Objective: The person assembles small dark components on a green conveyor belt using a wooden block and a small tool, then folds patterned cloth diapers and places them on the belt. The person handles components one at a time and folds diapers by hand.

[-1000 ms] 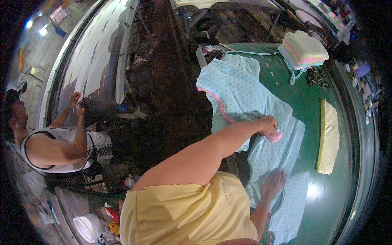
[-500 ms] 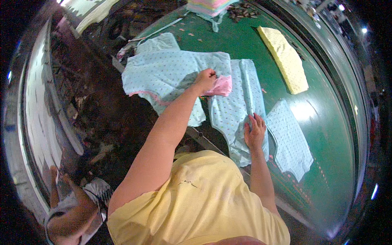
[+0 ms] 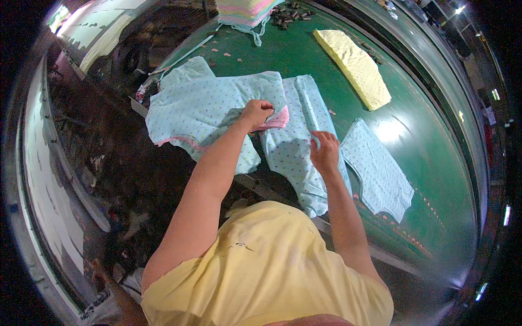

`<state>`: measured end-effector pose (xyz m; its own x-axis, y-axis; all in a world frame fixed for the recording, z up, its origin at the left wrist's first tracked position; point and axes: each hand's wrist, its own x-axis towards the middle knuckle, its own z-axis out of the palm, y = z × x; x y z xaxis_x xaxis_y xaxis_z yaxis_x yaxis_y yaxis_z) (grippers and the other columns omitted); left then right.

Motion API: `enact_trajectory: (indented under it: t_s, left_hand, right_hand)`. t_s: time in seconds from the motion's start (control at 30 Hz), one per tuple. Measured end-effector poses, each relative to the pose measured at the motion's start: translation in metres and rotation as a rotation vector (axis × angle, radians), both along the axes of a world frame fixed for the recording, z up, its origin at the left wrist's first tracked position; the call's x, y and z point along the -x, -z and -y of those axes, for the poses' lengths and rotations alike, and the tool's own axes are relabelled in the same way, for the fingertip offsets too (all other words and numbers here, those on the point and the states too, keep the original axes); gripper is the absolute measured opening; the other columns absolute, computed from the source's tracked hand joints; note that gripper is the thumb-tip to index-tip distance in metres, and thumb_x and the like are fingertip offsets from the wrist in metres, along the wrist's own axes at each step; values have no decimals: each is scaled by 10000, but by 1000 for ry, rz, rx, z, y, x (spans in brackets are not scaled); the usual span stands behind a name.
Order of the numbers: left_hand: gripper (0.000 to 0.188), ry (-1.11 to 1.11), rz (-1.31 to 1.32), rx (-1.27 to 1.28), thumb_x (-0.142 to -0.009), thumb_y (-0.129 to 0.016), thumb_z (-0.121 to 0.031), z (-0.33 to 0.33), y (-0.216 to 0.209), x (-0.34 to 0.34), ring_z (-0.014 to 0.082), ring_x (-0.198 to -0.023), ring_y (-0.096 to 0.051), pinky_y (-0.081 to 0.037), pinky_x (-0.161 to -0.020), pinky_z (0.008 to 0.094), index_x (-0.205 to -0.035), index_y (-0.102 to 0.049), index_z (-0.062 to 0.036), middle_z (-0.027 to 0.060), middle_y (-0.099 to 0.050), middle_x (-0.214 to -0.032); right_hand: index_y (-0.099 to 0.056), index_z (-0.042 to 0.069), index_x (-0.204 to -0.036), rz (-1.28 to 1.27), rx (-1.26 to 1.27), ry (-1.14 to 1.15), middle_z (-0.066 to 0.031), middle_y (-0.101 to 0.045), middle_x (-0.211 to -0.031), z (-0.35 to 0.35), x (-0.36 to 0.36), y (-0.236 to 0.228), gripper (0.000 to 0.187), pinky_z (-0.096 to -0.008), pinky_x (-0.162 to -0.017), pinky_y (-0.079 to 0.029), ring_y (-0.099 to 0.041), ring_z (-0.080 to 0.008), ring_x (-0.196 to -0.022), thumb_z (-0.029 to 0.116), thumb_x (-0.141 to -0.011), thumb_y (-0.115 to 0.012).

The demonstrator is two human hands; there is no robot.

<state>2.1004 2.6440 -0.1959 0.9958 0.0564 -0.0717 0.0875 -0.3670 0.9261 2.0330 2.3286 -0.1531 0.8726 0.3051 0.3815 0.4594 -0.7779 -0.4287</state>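
A stack of pale blue cloth pieces (image 3: pixel 185 106) with a small print lies across the table's near left part, pink layers showing at its right corner and along its lower edge. My left hand (image 3: pixel 256 114) is closed at that corner, its fingers pinching the cloth beside the pink layers (image 3: pixel 278 119). To the right lies a second blue printed cloth panel (image 3: pixel 288 146), partly under the first and hanging over the table's near edge. Just above it, or lightly on it, my right hand (image 3: pixel 324 152) has its fingers apart and holds nothing; whether it touches is unclear.
Another blue cloth piece (image 3: pixel 378 171) lies at the right, and a yellow printed cloth stack (image 3: pixel 356 68) farther back. A multicoloured cloth pile (image 3: pixel 247 12) with ties and small dark pieces (image 3: pixel 291 16) sit at the far side of the green table (image 3: pixel 429 174). A person's arm shows lower left.
My right hand has moved farther from me along the blue panel and its fingers have lifted. The pink layers at my left hand show less. The whole view has shifted slightly.
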Motion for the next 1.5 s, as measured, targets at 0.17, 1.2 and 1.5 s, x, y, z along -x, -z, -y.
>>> enact_trajectory:
  t_s: [0.17,1.2,1.5]
  left_hand:
    - [284,-43,-23,88,-931,-844,-191,-4,21,-7,188,-917,-790,-622,-857,371,-1139,-843,3,114,-859,-1035]
    - [794,-562,679,1960,-1054,-625,-662,-129,-69,144,380,-1287,-720,-590,-1143,540,-1485,-624,6,228,-722,-1412]
    - [387,-292,572,1283,-1112,-665,-248,-191,-65,109,330,-1268,-748,-616,-1092,494,-1414,-696,-8,147,-776,-1355]
  right_hand:
    - [-730,140,-1343,-58,29,-215,-179,-712,-1335,-68,-24,-8,409,-524,-1069,-546,-650,-420,-1252,160,-940,-800]
    - [-763,42,-1237,-740,-1288,-541,-65,-804,-1187,-275,-78,-185,231,-438,-925,-634,-769,-235,-1050,184,-1059,-802]
    - [-727,52,-1303,-546,-1535,-379,-81,-803,-1192,-82,-65,-228,259,-472,-929,-645,-793,-265,-1078,134,-1060,-770]
